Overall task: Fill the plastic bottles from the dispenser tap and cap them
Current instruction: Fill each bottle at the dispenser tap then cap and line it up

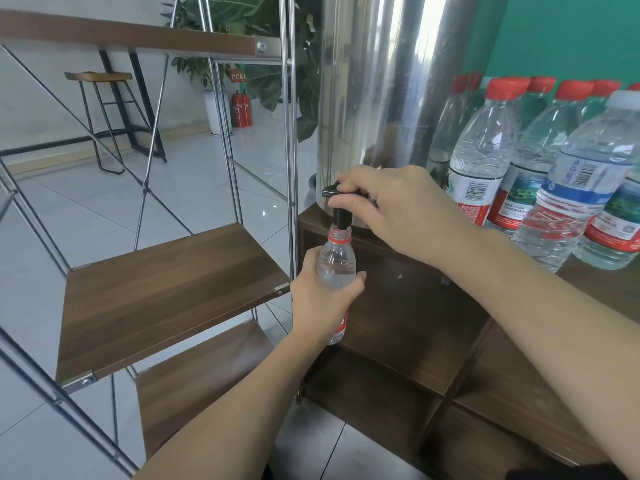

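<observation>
A tall steel dispenser (367, 98) stands on a dark wooden cabinet (415, 323). Its black tap (341, 211) juts out over the cabinet's front edge. My right hand (391, 209) pinches the tap's lever between thumb and fingers. Directly below, my left hand (322, 306) grips an uncapped clear plastic bottle (336, 261) with a red neck ring, its mouth right under the spout. The bottle looks nearly full of water.
Several capped bottles (485, 157) with red or white caps crowd the cabinet top right of the dispenser. A metal-framed rack with wooden shelves (166, 292) stands close on the left. Beyond lie tiled floor, a stool (100, 116) and potted plants.
</observation>
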A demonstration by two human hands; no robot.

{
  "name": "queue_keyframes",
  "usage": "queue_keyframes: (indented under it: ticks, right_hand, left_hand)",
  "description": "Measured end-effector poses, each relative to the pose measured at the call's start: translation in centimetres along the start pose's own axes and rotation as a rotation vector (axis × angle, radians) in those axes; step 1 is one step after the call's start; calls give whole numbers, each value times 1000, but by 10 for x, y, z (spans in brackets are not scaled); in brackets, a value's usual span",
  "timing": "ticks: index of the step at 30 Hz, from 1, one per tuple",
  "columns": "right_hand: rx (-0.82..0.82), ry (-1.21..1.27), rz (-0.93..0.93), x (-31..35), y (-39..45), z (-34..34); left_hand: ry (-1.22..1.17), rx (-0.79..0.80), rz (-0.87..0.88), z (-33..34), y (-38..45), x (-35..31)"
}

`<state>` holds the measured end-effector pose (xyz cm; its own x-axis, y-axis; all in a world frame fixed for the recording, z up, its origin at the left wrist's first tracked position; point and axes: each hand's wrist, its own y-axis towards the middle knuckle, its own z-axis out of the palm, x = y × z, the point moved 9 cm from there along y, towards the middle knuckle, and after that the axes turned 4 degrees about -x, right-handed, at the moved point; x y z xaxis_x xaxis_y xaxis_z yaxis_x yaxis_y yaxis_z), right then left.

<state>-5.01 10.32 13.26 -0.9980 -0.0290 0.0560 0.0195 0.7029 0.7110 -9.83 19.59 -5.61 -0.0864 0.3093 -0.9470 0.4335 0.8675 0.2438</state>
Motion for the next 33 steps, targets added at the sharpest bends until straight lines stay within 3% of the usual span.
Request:
queue_keyframes:
  ticks: [7, 17, 21, 27, 33]
  right_hand:
    - [-48, 33, 75, -9, 9, -4]
    - [-36, 184, 386, -40, 23, -1]
    - [-134, 248, 458, -45, -11, -28]
    - [-107, -136, 601, -80, -111, -61]
    - [26, -275, 700, -105, -162, -50]
  left_hand:
    - [6, 2, -2, 0, 0, -2]
    - [4, 9, -5, 3, 2, -2]
    - [-8, 16, -3, 2, 1, -1]
    - [-3, 27, 2, 1, -2, -2]
    - [-7, 24, -10, -2, -4, 0]
